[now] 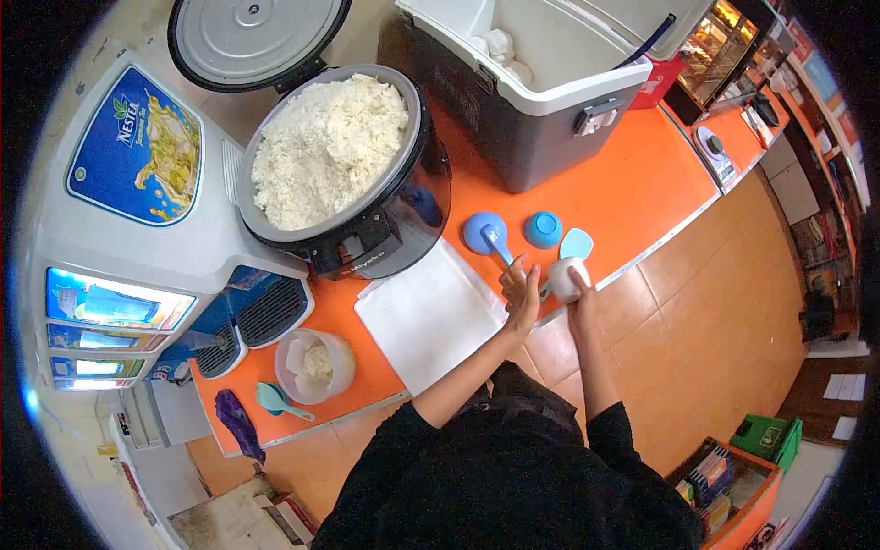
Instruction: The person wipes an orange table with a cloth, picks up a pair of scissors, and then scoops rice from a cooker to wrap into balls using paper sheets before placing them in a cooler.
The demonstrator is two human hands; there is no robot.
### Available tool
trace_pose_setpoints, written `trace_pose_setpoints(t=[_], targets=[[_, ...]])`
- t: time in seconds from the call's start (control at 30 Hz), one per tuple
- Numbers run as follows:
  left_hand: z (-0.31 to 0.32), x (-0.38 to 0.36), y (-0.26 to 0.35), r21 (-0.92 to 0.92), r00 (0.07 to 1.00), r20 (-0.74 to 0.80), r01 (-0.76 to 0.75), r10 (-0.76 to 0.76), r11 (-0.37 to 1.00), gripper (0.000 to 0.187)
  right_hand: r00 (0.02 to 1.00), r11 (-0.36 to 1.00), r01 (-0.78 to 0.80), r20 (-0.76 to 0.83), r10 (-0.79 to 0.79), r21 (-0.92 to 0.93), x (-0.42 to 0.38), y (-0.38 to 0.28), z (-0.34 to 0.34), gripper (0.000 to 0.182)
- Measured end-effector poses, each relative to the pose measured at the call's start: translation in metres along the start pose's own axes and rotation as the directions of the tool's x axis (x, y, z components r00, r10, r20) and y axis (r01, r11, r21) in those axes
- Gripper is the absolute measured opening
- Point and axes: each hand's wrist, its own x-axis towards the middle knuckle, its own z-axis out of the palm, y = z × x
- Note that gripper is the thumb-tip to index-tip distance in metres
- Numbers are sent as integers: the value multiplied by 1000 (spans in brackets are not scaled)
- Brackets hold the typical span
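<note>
My left hand (521, 295) is closed at the end of the handle of a blue scoop (484, 234), whose bowl is over the orange table. Beside it, my right hand (580, 286) is wrapped round a white rounded bundle (564, 280); what is inside is hidden. A small dark-green piece shows between the two hands, too small to name. Just beyond them are a blue bowl (544, 230) and a light-blue paddle (577, 244). White paper sheets (426, 316) lie left of my hands.
A large cooker (417, 202) full of white rice (330, 151) stands behind the sheets, lid raised. An open cooler (550, 119) holds white bundles. Left are a tub (316, 390) with some rice, a green scoop (275, 400), a purple cloth (238, 426) and a drink dispenser (137, 247).
</note>
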Motion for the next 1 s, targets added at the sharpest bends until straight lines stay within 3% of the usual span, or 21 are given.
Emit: trace_pose_setpoints(t=[0.03, 0.07, 0.1, 0.17, 0.23, 0.27, 0.3, 0.33, 0.37, 0.4, 0.47, 0.5, 0.57, 0.6, 0.67, 0.73, 0.8, 0.9, 0.93, 0.97, 1.0], targets=[[-5, 3, -10, 137, 991, 16, -135, 134, 981, 60, 960, 985, 138, -229, -160, -108, 15, -13, -5, 50], [-16, 2, -20, 263, 983, 8, -177, 181, 948, 58, 938, 964, 161, -270, -216, -214, 33, -27, -16, 53], [-32, 0, -29, 388, 973, 5, -213, 229, 897, 56, 911, 933, 170, -309, -272, -319, 52, -40, -28, 57], [-68, -11, -49, 533, 975, -7, -183, 221, 826, 50, 901, 762, 189, -198, -385, -619, 95, -47, -59, 62], [-103, -20, -86, 669, 970, -75, -124, 233, 733, 50, 830, 205, -30, -138, -540, -978, 117, -58, -60, 70], [-119, -30, -89, 692, 953, -135, -104, 271, 714, 50, 840, 198, -5, -112, -532, -980, 112, -55, -43, 70], [-135, -39, -96, 732, 955, -146, -72, 259, 677, 54, 729, 18, 67, 37, -684, -998, 99, -49, -21, 69], [-148, -48, -96, 754, 953, -169, -40, 252, 656, 57, 580, -170, 112, 203, -789, -979, 85, -39, 4, 69], [-158, -56, -96, 773, 951, -192, -6, 243, 634, 61, 613, -251, 329, 408, -677, -911, 77, -12, 18, 70], [-165, -64, -99, 768, 943, -227, 20, 242, 640, 61, 683, -183, 526, 541, -491, -831, 46, -1, 54, 72], [-173, -72, -105, 820, 961, -181, 30, 210, 572, 66, 723, -242, 596, 643, -252, -766, 27, 39, 89, 65], [-176, -73, -104, 813, 952, -214, 50, 217, 580, 66, 703, -248, 621, 669, -243, -743, 33, 54, 87, 65], [-185, -71, -96, 716, 964, -203, 25, 174, 697, 69, 792, 113, 538, 455, -407, -836, 53, 79, 89, 48], [-188, -70, -89, 691, 951, -271, 84, 150, 718, 65, 776, 146, 538, 419, -472, -830, 32, 50, 113, 32], [-203, -64, -72, 640, 913, -344, 60, 217, 766, 62, 619, 232, 731, 481, -621, -642, 62, 19, 113, 31], [-218, -55, -50, 555, 841, -427, -47, 333, 830, 55, 575, 284, 787, 485, -659, -548, 9, -76, 194, 29], [-232, -49, -12, 529, 788, -467, -116, 402, 841, 60, 407, 77, 886, 686, -604, -458, -9, -142, 261, 25], [-247, -39, 57, 539, 659, -514, -250, 549, 805, 73, 69, -580, 758, 921, -382, -297, -39, -183, 366, 25], [-250, -36, 74, 572, 590, -520, -296, 618, 765, 81, -20, -711, 675, 959, -283, -195, -36, -184, 390, 26], [-253, -31, 84, 563, 586, -524, -305, 618, 768, 81, -93, -816, 572, 982, -167, -84, -32, -182, 407, 27], [-257, -27, 92, 597, 579, -498, -311, 646, 740, 91, -96, -822, 564, 982, -160, -78, -31, -177, 418, 27]])
